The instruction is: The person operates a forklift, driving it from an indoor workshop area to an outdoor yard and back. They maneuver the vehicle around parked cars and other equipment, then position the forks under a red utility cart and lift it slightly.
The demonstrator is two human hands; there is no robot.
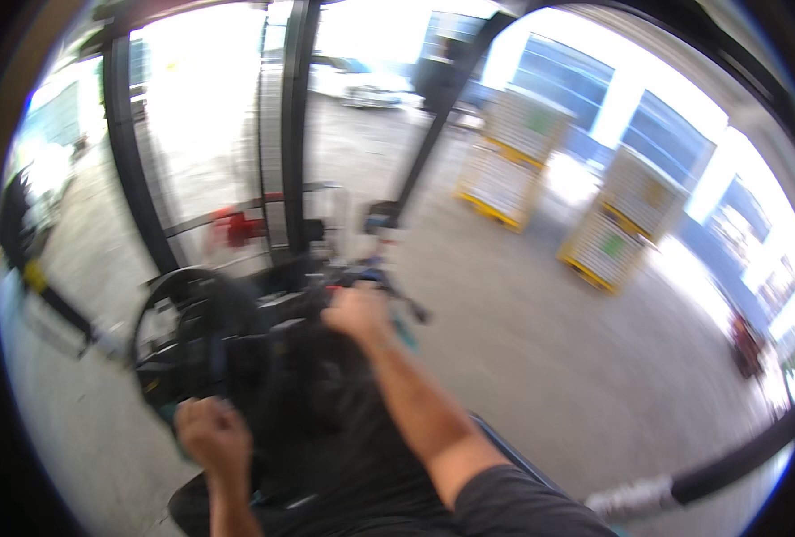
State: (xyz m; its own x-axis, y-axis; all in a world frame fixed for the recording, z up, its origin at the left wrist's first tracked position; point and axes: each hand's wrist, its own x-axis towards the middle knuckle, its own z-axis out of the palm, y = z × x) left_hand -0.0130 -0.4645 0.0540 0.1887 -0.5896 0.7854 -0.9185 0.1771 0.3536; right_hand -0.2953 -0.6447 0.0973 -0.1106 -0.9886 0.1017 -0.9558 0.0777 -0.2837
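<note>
Smooth concrete floor (487, 331) beyond round steering wheel (206, 345), left hand (212, 433) and right hand (358, 312) curled, grips unclear

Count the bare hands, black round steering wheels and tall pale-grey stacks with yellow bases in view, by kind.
Bare hands: 2 (left hand, right hand)
Black round steering wheel: 1
Pale-grey stacks with yellow bases: 2 (nearer stack, farther stack)
Total: 5

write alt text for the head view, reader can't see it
A seated person's left grip is at a black steering wheel, right grip at dark controls beside it. Two pale, yellow-based stacks stand on grey floor to the right; the image is blurred.
</note>
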